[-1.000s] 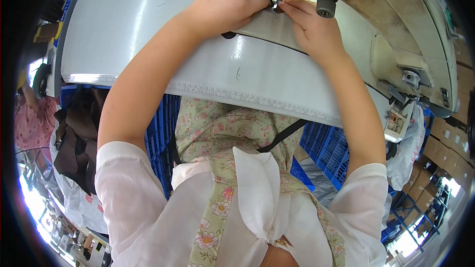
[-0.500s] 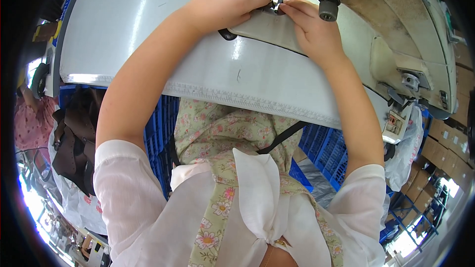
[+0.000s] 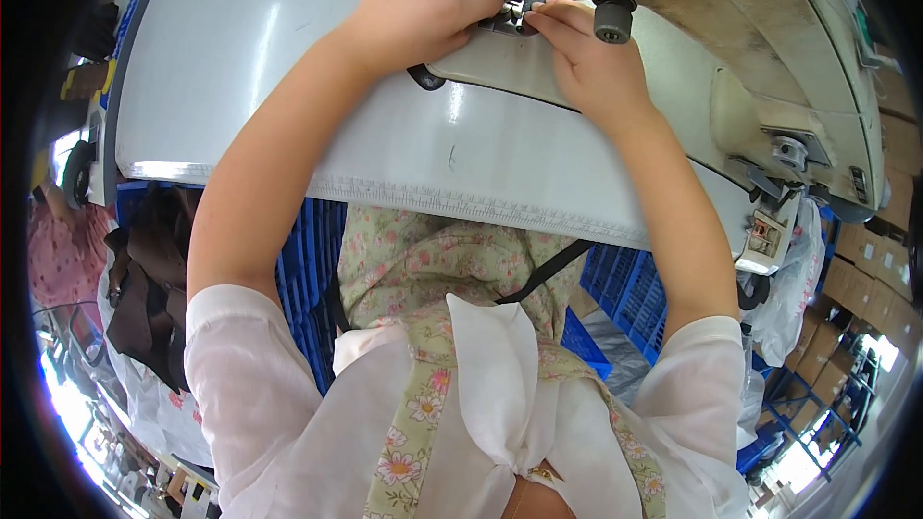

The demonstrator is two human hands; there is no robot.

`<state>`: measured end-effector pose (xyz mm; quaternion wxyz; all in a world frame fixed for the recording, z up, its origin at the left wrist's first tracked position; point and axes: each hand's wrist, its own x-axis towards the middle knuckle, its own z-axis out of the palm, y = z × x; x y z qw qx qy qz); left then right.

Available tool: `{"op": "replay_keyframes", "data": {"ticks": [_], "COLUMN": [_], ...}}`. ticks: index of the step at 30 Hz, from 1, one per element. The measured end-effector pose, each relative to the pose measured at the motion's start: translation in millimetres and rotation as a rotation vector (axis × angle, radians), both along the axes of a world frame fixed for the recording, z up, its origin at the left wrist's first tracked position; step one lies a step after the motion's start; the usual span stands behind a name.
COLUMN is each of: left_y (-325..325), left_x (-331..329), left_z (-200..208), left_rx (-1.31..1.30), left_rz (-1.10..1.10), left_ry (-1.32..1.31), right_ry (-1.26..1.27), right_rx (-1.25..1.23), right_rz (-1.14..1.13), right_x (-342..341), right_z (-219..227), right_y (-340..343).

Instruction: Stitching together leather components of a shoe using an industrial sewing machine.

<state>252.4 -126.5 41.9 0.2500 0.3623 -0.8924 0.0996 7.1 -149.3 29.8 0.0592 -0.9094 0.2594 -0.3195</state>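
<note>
Both hands pinched shut at the sewing machine's presser foot (image 3: 516,2), L hand (image 3: 423,10) just left of it, R hand (image 3: 588,62) just right, equally near, above the white worktop (image 3: 288,86).

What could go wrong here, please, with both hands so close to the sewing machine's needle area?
1. Fingertips of the left hand and right hand meet right at the presser foot; a sudden stitch could likely catch a finger.
2. The small workpiece is hidden between the fingers, so it might slip or feed crooked.
3. The black strap under the left hand could snag.
</note>
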Motion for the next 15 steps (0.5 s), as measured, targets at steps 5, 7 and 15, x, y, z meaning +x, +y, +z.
{"op": "replay_keyframes", "data": {"ticks": [5,7,15], "left_y": [-2.1,-1.8,-5.6], "left_x": [-2.5,-3.1,-1.8], "left_z": [3.2,2.2,3.5], "left_rx": [-0.007,-0.014,-0.057], "left_rz": [-0.039,-0.037,-0.077], "left_ry": [0.052,0.086,0.11], "right_ry": [-0.007,-0.016,0.157], "right_rx": [-0.005,-0.016,0.071], "right_rz": [-0.012,-0.01,-0.103], "right_x": [0.5,1.1,-1.9], "right_z": [0.4,1.0,4.2], "right_y": [1.7,2.1,5.9]}}
